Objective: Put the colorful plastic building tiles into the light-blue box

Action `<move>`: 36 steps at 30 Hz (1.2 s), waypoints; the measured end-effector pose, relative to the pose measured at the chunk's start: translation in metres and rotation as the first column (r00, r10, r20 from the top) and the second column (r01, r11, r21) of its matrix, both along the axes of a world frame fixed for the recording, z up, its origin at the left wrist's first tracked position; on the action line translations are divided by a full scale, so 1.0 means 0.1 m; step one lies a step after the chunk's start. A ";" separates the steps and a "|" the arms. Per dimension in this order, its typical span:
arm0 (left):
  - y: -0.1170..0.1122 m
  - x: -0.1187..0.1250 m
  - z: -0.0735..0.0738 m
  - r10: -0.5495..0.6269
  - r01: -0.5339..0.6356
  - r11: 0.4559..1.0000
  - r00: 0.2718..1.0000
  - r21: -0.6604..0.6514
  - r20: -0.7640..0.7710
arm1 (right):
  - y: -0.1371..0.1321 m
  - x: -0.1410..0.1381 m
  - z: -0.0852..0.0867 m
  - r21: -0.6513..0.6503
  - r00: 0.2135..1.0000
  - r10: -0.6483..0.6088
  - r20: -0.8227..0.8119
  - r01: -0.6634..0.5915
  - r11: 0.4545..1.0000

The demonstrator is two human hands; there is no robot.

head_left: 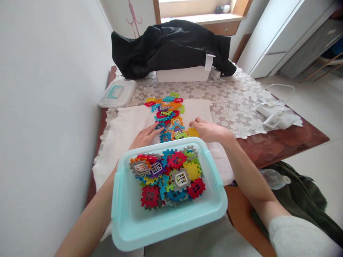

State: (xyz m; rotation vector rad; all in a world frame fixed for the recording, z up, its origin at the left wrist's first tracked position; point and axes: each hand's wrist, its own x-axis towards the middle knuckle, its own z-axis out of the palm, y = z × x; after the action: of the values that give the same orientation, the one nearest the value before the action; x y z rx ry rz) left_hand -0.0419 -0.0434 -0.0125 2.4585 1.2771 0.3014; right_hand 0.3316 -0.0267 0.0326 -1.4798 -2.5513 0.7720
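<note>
A light-blue plastic tub (pixel 125 228) full of gear-edged plastic building tiles (pixel 150 196) is close in front of me, above the near edge of the table. Beyond it, a long heap of the same tiles (pixel 167 114) lies on a white cloth. On the heap's left side, my left hand (pixel 144 137) rests with fingers stretched out, their tips touching blue tiles. My right hand (pixel 205 130) lies to the right of the heap, fingers extended and slightly bent, against a yellow tile (pixel 193 132). The tub hides part of my left wrist.
The white cloth (pixel 124 123) lies over a flowered lace tablecloth (pixel 230 114). A clear lid with a teal handle (pixel 118 93) lies at the left by the wall. Black fabric (pixel 171 46) covers a white box (pixel 183 75) at the back. A white cable and packet (pixel 278 116) lie at right.
</note>
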 end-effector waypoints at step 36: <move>0.23 0.02 -0.02 -0.040 0.018 0.993 0.983 0.118 0.181 | -0.14 -0.19 0.14 0.060 0.976 -0.018 0.216 0.005 0.998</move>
State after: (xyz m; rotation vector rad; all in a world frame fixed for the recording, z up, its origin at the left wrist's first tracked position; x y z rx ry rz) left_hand -0.0404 -0.0202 -0.0142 2.4747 1.1755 0.5957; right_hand 0.3126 -0.0407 0.0471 -1.6418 -2.6900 0.5550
